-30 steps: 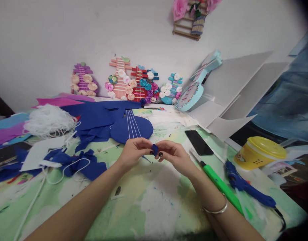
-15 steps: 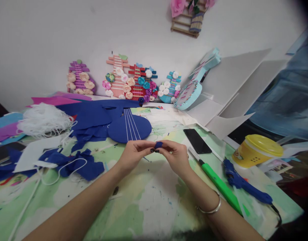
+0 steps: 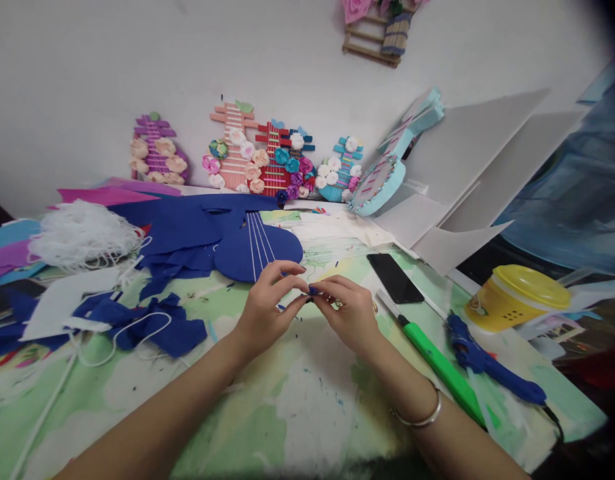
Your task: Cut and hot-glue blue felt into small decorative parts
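Note:
Both hands meet above the middle of the table, fingertips together around a small blue piece [image 3: 313, 291]. My left hand [image 3: 270, 307] pinches its left side with thumb and forefinger, the other fingers raised. On its right side my right hand [image 3: 348, 310] closes thumb and fingers on it; a bracelet is on that wrist. Most of the piece is hidden by the fingertips. Just behind my left hand lies a blue pear-shaped body [image 3: 282, 248] with white strings. Blue sheets [image 3: 177, 227] adjoin it on the left.
Blue scraps [image 3: 172, 330], white cord [image 3: 87, 237] and a white sheet [image 3: 62, 300] lie left. At right are a phone [image 3: 395, 278], green-handled cutter [image 3: 442, 370], blue glue gun [image 3: 492, 367] and yellow tub [image 3: 517, 297]. Flower-decorated instruments [image 3: 275, 160] stand along the wall.
The fingers of my left hand have lifted and spread a little, and less of the small blue piece shows between the fingertips. The view has shifted slightly.

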Action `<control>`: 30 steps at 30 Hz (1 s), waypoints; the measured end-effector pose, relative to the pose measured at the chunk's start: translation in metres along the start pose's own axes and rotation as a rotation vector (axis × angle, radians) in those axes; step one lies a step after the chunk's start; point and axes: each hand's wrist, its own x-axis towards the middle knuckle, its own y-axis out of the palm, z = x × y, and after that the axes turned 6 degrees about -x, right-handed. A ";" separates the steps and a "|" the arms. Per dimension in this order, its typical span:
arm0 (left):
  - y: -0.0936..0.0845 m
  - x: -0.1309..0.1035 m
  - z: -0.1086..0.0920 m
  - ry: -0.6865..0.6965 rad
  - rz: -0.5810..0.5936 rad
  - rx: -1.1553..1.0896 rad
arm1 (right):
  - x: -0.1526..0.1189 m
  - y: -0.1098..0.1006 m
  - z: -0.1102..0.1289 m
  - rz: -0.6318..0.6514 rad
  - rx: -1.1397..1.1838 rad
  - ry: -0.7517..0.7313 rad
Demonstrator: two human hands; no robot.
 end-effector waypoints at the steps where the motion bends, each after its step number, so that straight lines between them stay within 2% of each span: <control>1: 0.000 0.000 0.001 0.011 0.000 0.008 | 0.000 0.001 -0.001 -0.006 -0.003 -0.011; 8: 0.000 0.000 0.001 0.028 -0.013 0.014 | 0.000 0.002 -0.002 -0.030 -0.016 -0.061; 20: -0.002 0.001 0.001 -0.027 0.034 -0.006 | -0.002 0.005 -0.005 -0.037 -0.058 -0.106; 30: 0.000 0.000 0.004 -0.018 0.052 -0.016 | -0.002 0.004 -0.006 -0.046 -0.114 -0.146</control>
